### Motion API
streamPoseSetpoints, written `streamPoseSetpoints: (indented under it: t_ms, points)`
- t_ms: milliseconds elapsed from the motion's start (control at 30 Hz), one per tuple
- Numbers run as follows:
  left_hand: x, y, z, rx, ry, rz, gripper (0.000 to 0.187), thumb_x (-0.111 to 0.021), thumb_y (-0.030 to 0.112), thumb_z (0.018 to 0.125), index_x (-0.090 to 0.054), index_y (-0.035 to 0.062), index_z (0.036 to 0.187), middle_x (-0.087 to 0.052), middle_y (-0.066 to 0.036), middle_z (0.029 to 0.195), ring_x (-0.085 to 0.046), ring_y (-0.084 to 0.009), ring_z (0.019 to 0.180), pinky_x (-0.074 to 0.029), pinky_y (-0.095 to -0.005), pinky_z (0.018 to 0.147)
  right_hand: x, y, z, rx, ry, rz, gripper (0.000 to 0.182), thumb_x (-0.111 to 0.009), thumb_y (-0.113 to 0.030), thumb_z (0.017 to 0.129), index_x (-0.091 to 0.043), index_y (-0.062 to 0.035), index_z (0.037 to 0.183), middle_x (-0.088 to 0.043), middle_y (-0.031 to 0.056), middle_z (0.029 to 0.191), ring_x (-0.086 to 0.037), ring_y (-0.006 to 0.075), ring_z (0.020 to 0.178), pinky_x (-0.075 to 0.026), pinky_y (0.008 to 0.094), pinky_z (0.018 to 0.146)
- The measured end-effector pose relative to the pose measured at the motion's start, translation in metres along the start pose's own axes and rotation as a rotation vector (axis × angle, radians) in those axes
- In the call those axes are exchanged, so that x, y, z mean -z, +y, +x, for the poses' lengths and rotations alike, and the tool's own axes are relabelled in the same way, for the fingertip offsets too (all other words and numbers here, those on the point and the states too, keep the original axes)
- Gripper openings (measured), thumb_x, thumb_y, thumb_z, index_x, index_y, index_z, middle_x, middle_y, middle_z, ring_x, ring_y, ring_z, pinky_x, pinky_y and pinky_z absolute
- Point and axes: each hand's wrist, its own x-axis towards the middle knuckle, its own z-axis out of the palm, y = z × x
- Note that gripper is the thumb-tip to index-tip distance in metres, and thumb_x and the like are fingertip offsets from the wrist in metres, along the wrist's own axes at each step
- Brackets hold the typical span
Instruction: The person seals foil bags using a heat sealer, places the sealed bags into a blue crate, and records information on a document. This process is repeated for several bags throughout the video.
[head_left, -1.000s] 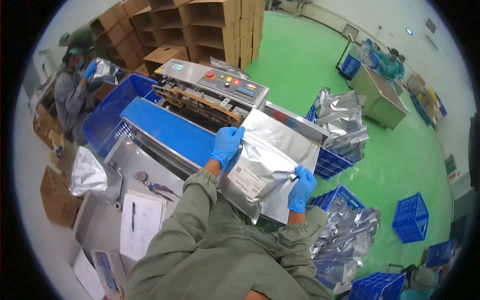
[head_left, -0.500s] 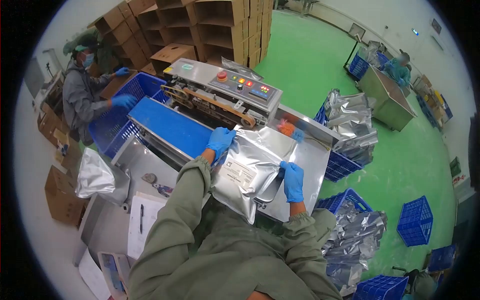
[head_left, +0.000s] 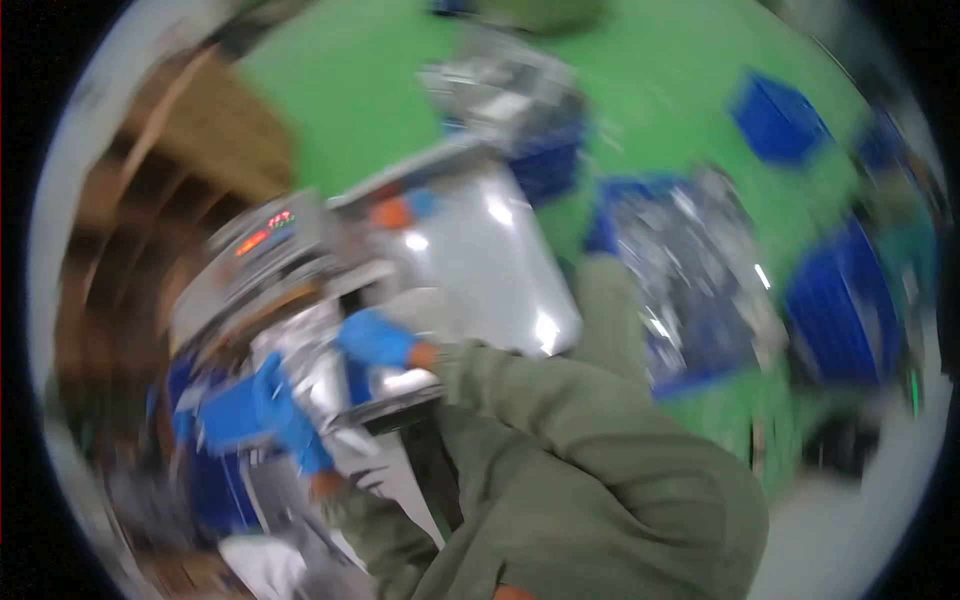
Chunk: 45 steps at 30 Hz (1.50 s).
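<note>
Motion blur softens the whole view. My left hand [head_left: 290, 415], in a blue glove, holds the left edge of a silver foil bag [head_left: 318, 362]. On the bag's right side my right hand [head_left: 378, 338], gloved in blue too, is closed at its edge. The bag lies between both hands, tilted, close against the sealing machine [head_left: 250, 255] with its lit red display. Beside the machine is its blue conveyor belt [head_left: 230, 415]. Finger detail and the bag's label are smeared.
A metal table [head_left: 490, 265] carries an orange and blue item [head_left: 400, 208]. Beyond it stand blue crates with silver bags [head_left: 690, 270], a blue crate [head_left: 778, 118] and another crate [head_left: 845, 305]. Cardboard boxes [head_left: 190, 150] are stacked at the left.
The view has swung right and rotated. Both hands and the silver bag have moved from the table's front toward the machine and its belt.
</note>
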Motion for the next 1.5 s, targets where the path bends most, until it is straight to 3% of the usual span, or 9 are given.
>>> streamPoseSetpoints:
  t_ms: [133,267,333,367,433,500,733,1167,1500]
  points:
    - [-0.062,0.061,-0.039,0.213,-0.140,0.197,0.034,-0.046,0.023,0.094,-0.061,-0.0037,0.109,-0.063,-0.009,0.105,-0.057,-0.0164,0.096,-0.042,-0.0293,0.081,0.117,-0.013,-0.058,-0.400,0.192,0.583,0.027,-0.050,-0.021,0.076,-0.062,0.0020,0.069,-0.057,0.0239,0.068,-0.057,0.0350,0.059,-0.044,0.0450,0.061]
    - [-0.075,0.037,-0.066,0.130,-0.337,0.301,0.028,-0.049,0.021,0.094,-0.064,-0.0015,0.099,-0.062,-0.006,0.091,-0.054,-0.0136,0.083,-0.042,-0.0277,0.077,0.189,0.072,-0.219,-0.298,0.629,-0.080,0.012,-0.051,-0.013,0.079,-0.060,-0.0074,0.076,-0.058,0.0109,0.066,-0.056,0.0264,0.056,-0.045,0.0375,0.056]
    - [-0.096,0.063,-0.074,0.186,-0.367,0.348,0.026,-0.048,0.019,0.094,-0.064,-0.0008,0.097,-0.063,-0.006,0.092,-0.054,-0.0141,0.083,-0.042,-0.0283,0.078,0.253,0.094,-0.324,-1.016,-0.165,-0.845,0.005,-0.055,-0.009,0.076,-0.060,-0.0077,0.078,-0.059,0.0087,0.076,-0.056,0.0227,0.060,-0.044,0.0354,0.047]
    - [-0.094,0.059,-0.079,0.212,-0.364,0.367,0.026,-0.048,0.019,0.094,-0.064,-0.0008,0.097,-0.063,-0.006,0.092,-0.054,-0.0141,0.083,-0.042,-0.0283,0.078,0.294,0.079,-0.380,-1.029,0.601,-0.366,0.010,-0.055,-0.010,0.077,-0.062,-0.0112,0.084,-0.059,0.0088,0.071,-0.055,0.0232,0.056,-0.045,0.0356,0.047]
    - [-0.098,0.046,-0.077,0.231,-0.412,0.246,0.023,-0.049,0.016,0.093,-0.064,-0.0009,0.095,-0.064,-0.006,0.093,-0.055,-0.0143,0.086,-0.042,-0.0284,0.081,0.358,0.054,-0.443,-1.580,0.026,-0.883,0.017,-0.057,-0.018,0.081,-0.063,-0.0103,0.095,-0.062,0.0134,0.084,-0.062,0.0269,0.069,-0.050,0.0389,0.056]
    - [-0.105,0.050,-0.077,0.238,-0.384,0.183,0.021,-0.050,0.015,0.092,-0.064,-0.0009,0.095,-0.064,-0.006,0.094,-0.056,-0.0143,0.087,-0.042,-0.0285,0.082,0.387,0.036,-0.491,-1.677,0.749,-0.729,0.043,-0.055,-0.032,0.085,-0.053,-0.0079,0.120,-0.060,0.0222,0.108,-0.059,0.0386,0.095,-0.048,0.0442,0.081]
    - [-0.137,0.060,-0.079,0.214,-0.480,0.093,0.015,-0.051,0.007,0.088,-0.064,-0.0011,0.090,-0.064,-0.007,0.093,-0.058,-0.0169,0.090,-0.043,-0.0305,0.086,0.354,0.086,-0.609,-1.855,0.098,-0.826,0.052,-0.052,-0.039,0.083,-0.056,0.0057,0.108,-0.060,0.0290,0.097,-0.057,0.0431,0.093,-0.044,0.0473,0.080]
    - [-0.108,0.060,-0.082,0.233,-0.404,0.099,0.013,-0.055,0.008,0.087,-0.066,0.0021,0.092,-0.066,-0.007,0.088,-0.060,-0.0146,0.082,-0.046,-0.0260,0.076,0.479,-0.075,-0.288,-1.040,0.215,-0.434,0.032,-0.061,-0.007,0.080,-0.037,0.0022,0.061,-0.032,0.0061,0.052,-0.029,0.0126,0.053,-0.026,0.0340,0.048]
    - [-0.088,0.083,-0.060,0.071,-0.275,-0.100,0.022,-0.050,0.010,0.091,-0.060,0.0011,0.109,-0.062,-0.009,0.109,-0.055,-0.0167,0.102,-0.041,-0.0292,0.091,0.450,-0.090,-0.078,-0.222,0.262,-0.418,0.019,-0.070,-0.001,0.069,-0.065,0.0032,0.087,-0.065,0.0099,0.072,-0.061,0.0185,0.064,-0.047,0.0275,0.059]
